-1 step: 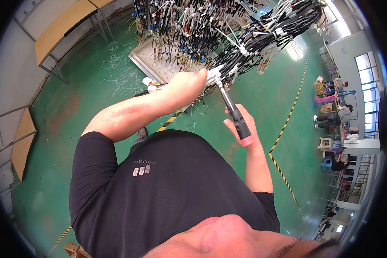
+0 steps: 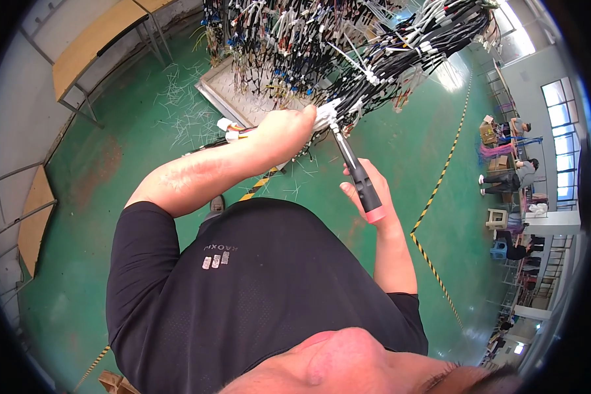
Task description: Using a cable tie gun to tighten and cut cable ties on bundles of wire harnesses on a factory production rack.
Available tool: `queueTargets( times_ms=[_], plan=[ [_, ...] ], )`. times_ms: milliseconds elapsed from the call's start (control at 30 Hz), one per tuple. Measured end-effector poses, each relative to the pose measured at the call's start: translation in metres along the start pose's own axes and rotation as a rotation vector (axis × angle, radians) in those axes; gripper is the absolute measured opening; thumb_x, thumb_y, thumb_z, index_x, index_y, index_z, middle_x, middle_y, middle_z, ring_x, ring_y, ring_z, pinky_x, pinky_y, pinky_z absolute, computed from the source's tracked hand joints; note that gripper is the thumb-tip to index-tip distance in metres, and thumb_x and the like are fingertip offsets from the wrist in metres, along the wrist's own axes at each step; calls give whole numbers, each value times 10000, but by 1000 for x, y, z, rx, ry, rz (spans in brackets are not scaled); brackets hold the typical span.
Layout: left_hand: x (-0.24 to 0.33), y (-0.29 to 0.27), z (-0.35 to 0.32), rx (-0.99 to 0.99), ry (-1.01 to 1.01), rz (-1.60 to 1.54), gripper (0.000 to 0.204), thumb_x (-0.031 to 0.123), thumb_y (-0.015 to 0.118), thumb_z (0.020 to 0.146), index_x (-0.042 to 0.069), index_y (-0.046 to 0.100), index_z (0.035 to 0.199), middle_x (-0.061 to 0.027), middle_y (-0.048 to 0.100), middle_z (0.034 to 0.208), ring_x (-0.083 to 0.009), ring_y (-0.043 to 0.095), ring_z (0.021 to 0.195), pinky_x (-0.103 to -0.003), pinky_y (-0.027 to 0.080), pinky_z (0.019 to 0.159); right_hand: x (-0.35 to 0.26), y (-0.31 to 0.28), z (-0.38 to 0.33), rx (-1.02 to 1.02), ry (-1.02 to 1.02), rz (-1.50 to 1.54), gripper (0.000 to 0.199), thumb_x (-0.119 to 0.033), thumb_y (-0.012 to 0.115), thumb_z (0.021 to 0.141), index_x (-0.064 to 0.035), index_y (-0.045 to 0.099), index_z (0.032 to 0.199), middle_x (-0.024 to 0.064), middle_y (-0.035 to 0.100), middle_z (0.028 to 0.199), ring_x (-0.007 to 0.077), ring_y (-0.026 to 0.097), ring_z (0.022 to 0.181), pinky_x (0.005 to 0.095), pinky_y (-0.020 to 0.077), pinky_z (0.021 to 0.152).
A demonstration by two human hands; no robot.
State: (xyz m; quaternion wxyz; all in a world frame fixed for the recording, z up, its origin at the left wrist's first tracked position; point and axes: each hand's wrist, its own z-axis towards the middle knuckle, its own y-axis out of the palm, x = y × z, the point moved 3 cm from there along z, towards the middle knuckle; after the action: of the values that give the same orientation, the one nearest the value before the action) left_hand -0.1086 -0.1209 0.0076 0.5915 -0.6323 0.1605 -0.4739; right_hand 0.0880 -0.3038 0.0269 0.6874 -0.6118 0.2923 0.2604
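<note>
My left hand (image 2: 284,134) is closed around the near end of a thick wire harness bundle (image 2: 400,62), made of black and white cables. White cable ties (image 2: 326,115) cluster just past its thumb. In my right hand (image 2: 379,180) is a cable tie gun (image 2: 361,177) with a dark body, a silvery nose and a pink rear end. Its nose meets the white ties beside my left hand. The gun's body hides part of my right hand's grip. White connectors (image 2: 228,130) on coloured wires stick out behind my left wrist.
More harnesses (image 2: 282,46) hang in a dense mass over a pale tray (image 2: 220,92). Cut tie ends (image 2: 184,108) litter the green floor. A wooden-topped table (image 2: 95,49) stands far left. Yellow-black tape (image 2: 433,190) runs along the right, with people (image 2: 525,174) at benches beyond.
</note>
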Motion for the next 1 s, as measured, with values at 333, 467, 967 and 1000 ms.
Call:
queueTargets(
  times_ms=[333,467,967,1000],
  plan=[
    [1,3,-1,117,-10,0,170,-2,595,931,-7,517,1083,-209,725,804,-412,750,762,-531,597,677,9,13,3,113,53,-200,320,-241,862,890,-25,635,824,85,578,655,202,580,617,386,485,630],
    [-8,7,4,80,0,2,200,53,652,952,10,519,1094,-203,723,803,-423,745,770,-542,595,698,37,16,3,261,-174,-321,291,-209,875,822,-53,656,933,107,737,989,310,680,912,427,553,832],
    [-19,54,23,-611,78,-693,705,182,759,941,-10,427,1533,-254,677,1339,-306,700,1224,-392,558,1036,35,35,79,59,-50,1347,310,-41,771,803,-46,712,1108,173,619,1458,279,594,1346,442,438,1202],
    [-25,59,23,-761,120,-972,630,164,740,965,-10,463,1503,-225,676,1357,-295,691,1230,-399,560,1033,33,31,76,53,-64,1313,313,-91,783,792,-48,702,1091,192,615,1463,300,590,1349,466,428,1209]
  ],
)
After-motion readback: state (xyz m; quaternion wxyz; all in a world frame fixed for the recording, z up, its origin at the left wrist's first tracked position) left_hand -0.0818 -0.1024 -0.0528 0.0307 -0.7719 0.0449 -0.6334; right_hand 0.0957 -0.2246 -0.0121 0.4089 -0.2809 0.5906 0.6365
